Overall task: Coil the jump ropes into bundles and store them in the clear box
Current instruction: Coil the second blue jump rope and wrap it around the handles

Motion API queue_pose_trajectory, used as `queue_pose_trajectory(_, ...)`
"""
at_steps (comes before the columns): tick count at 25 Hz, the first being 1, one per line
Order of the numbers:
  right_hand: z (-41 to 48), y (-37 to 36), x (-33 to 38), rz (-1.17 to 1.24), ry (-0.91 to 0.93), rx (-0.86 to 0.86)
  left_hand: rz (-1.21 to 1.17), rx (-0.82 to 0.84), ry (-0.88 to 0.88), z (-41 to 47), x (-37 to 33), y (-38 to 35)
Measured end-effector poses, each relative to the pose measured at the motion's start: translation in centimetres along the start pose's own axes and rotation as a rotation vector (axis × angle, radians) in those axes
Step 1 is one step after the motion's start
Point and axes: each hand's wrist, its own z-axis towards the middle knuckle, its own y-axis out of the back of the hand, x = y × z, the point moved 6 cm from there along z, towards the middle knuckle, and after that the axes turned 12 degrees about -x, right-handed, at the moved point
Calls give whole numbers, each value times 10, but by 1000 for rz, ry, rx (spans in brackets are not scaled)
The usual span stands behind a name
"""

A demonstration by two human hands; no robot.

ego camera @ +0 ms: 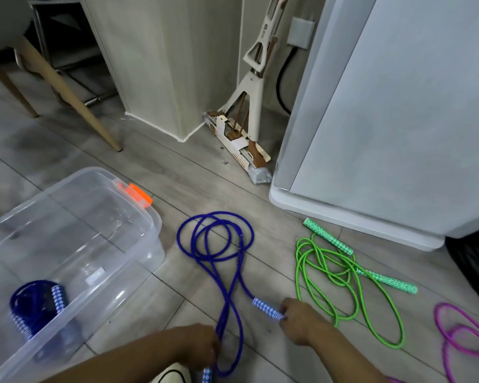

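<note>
A blue jump rope (215, 244) lies in loose loops on the floor in the middle. My right hand (302, 322) grips one of its blue-and-white handles (268, 308). My left hand (202, 346) holds the rope near the other handle (207, 375) at the bottom edge. The clear box (138, 217) with an orange latch stands open at the left. A coiled blue rope bundle (36, 308) lies inside it. To the right, a green jump rope (343, 283) sprawls untidily on the floor. A pink rope (465, 335) shows at the far right.
A white appliance (385, 120) stands at the right. A folded mop (249, 111) leans in the corner behind the ropes. Wooden chair legs (75, 100) stand at the back left. Something dark (473, 261) sits at the right edge.
</note>
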Motion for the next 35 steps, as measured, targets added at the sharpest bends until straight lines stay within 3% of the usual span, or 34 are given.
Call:
queue_pose_trajectory(2,1,-21,3,-10,73,86,13,-240,76,15,9,20)
queue_pose_trajectory(5,18,-22,7,27,84,16,26,-568,37,39,1,62)
queue_pose_trajectory(8,42,-12,15,102,19,-93,190,-479,-100,72,-12,58)
queue_pose_trajectory(11,60,-10,27,159,-55,-152,309,-392,9,92,2,38)
queue_pose_trajectory(14,76,-13,41,144,-90,-227,428,-406,-5,90,2,23)
queue_pose_trajectory(19,87,-32,74,173,-223,-336,448,-384,-117,69,-11,6)
queue_pose_trajectory(21,87,-41,84,180,-231,-294,442,-324,-245,58,-16,-6)
queue_pose_trajectory(23,93,-40,85,362,-196,-226,426,-188,-294,45,-12,-23)
queue_pose_trajectory(25,95,-21,77,713,-187,-169,447,-57,-240,38,-2,-38)
queue_pose_trajectory(27,86,5,68,1067,-229,-37,225,-55,-135,36,5,-38)
queue_pose_trajectory(29,71,31,65,1244,-213,118,-239,-207,12,37,12,-18)
queue_pose_trajectory(32,47,57,62,1213,-175,220,-728,-373,165,37,7,27)
queue_pose_trajectory(35,22,66,64,1175,-127,260,-1060,-302,75,34,-35,71)
